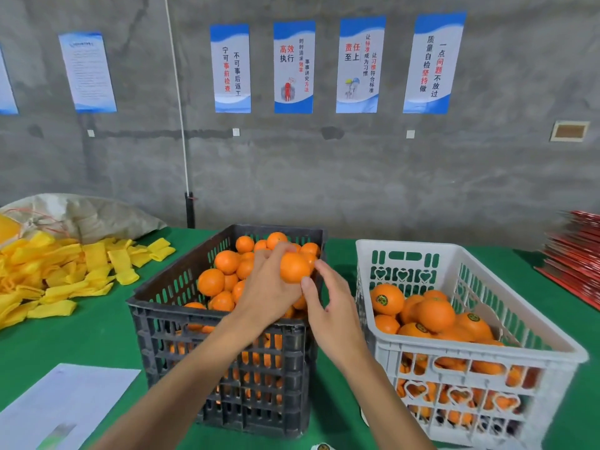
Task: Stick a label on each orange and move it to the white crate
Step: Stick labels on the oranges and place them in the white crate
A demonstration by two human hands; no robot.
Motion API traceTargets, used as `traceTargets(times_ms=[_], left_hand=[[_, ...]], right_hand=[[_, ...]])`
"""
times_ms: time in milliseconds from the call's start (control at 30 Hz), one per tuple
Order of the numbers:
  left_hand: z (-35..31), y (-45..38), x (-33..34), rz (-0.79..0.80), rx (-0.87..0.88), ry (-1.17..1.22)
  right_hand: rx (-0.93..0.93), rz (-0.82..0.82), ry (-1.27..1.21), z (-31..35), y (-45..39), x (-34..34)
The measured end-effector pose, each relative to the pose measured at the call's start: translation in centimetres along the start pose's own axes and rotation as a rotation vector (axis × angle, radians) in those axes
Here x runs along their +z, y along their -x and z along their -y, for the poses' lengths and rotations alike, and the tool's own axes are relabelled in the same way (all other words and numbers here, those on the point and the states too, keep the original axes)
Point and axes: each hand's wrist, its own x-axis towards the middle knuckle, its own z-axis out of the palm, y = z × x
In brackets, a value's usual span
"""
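Note:
My left hand [268, 287] grips an orange [293, 267] above the right side of the black crate [168, 306], which is full of unlabelled oranges [227, 261]. My right hand [331, 303] is beside it, thumb and fingertips touching the held orange's right side. I cannot tell whether a label sits under the fingers. The white crate [467, 349] stands to the right and holds several oranges with round dark labels [386, 298].
A white sheet [65, 404] lies on the green table at the front left. Yellow foam sleeves [58, 274] are piled at the left beside a sack [91, 216]. Red flat packs [578, 261] are stacked at the far right. A concrete wall with posters is behind.

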Motion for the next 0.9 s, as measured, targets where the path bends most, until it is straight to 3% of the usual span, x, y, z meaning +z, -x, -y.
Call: traceTargets(times_ms=[67,167,233,300,400,500,667,767,900], left_hand=[[-1.8,2.4,0.8,-0.115,0.131,0.101],[-3.7,5.6,2.2,-0.194,0.330,0.029],[-3.7,8.0,3.4,-0.162,0.439,-0.036],[-2.7,10.7,4.9,-0.055,0.431,-0.049],[0.2,14.9,7.2,0.135,0.342,-0.076],[3.6,18.2,9.6,0.256,0.282,-0.232],[6.9,22.6,11.4,0.332,0.090,-0.251],[7.5,23.8,11.6,0.285,0.015,-0.200],[7.4,24.1,11.3,0.281,-0.021,-0.162]], right_hand=[[0.004,-0.024,-0.085,0.8,0.7,-0.8],[-0.063,-0.197,-0.146,0.9,3.0,-2.6],[-0.112,-0.273,-0.135,-0.3,5.8,-3.5],[-0.136,-0.275,-0.084,-2.1,9.2,-4.0],[-0.049,-0.149,0.000,-5.8,13.6,-4.1],[0.088,0.078,0.065,-9.7,16.4,-4.3],[0.146,0.466,0.313,-14.3,19.3,-4.2],[0.191,0.562,0.343,-14.8,20.1,-3.8],[0.127,0.561,0.423,-14.6,20.1,-3.9]])
